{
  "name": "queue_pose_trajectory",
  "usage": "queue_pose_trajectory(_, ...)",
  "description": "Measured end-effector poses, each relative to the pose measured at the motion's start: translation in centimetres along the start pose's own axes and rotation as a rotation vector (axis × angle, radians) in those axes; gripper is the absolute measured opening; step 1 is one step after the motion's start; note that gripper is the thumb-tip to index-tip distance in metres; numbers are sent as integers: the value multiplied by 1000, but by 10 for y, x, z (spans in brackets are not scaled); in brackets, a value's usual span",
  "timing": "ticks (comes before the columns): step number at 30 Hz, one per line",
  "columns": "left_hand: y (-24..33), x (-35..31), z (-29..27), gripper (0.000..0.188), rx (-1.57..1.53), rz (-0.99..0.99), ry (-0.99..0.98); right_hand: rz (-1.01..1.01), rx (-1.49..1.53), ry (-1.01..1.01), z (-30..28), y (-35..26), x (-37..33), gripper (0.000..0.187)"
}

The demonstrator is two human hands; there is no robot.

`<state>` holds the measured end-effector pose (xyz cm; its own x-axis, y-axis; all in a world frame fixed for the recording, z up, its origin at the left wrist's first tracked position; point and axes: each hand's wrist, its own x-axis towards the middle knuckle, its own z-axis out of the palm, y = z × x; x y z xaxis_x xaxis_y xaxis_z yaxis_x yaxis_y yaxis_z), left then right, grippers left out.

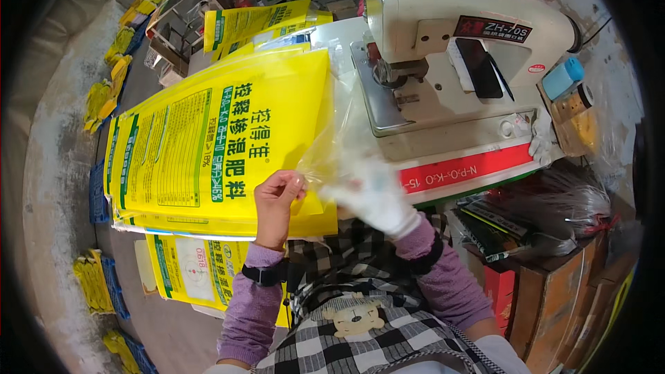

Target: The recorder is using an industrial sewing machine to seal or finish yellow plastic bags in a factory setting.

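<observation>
A stack of yellow printed bags [305, 90] lies in front of me on the left, with a clear plastic liner [339, 131] sticking out past the top bag's right edge. My bare left hand [277, 197] is over that edge, its thumb and fingers pinched on the clear plastic. In a white glove, my right hand [381, 201] is just to the right, beside the plastic. Motion smears its fingers, so its grip cannot be made out. Beyond the hands stands a white sewing machine [450, 28], its needle area [398, 83] to the right of the bags.
A dark phone [478, 66] and a pen lie on the machine bed. At its right are a blue bottle [562, 77] and a tape roll [575, 100]. Cardboard boxes [554, 298] stand at the lower right. Folded yellow bundles [93, 284] line the left side.
</observation>
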<state>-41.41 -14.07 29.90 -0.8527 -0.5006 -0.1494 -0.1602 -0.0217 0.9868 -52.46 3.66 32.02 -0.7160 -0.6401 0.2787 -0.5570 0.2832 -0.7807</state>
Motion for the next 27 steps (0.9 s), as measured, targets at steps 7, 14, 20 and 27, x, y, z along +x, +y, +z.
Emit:
queue_pose_trajectory(7, 18, 10, 12, 31, 1077, 209, -198, 146, 436, -24, 50, 9, -14, 21)
queue_pose_trajectory(14, 12, 8, -17, 30, 236, -264, -299, -222, 439, -167, 58, 21, -20, 19)
queue_pose_trajectory(20, 22, 7, -17, 23, 201, -219, -442, -266, 218, -320, 44, 4, -16, 21)
queue_pose_trajectory(27, 49, -48, -34, 4, 815, 152, -144, -588, -81, -496, 99, 23, -9, 23)
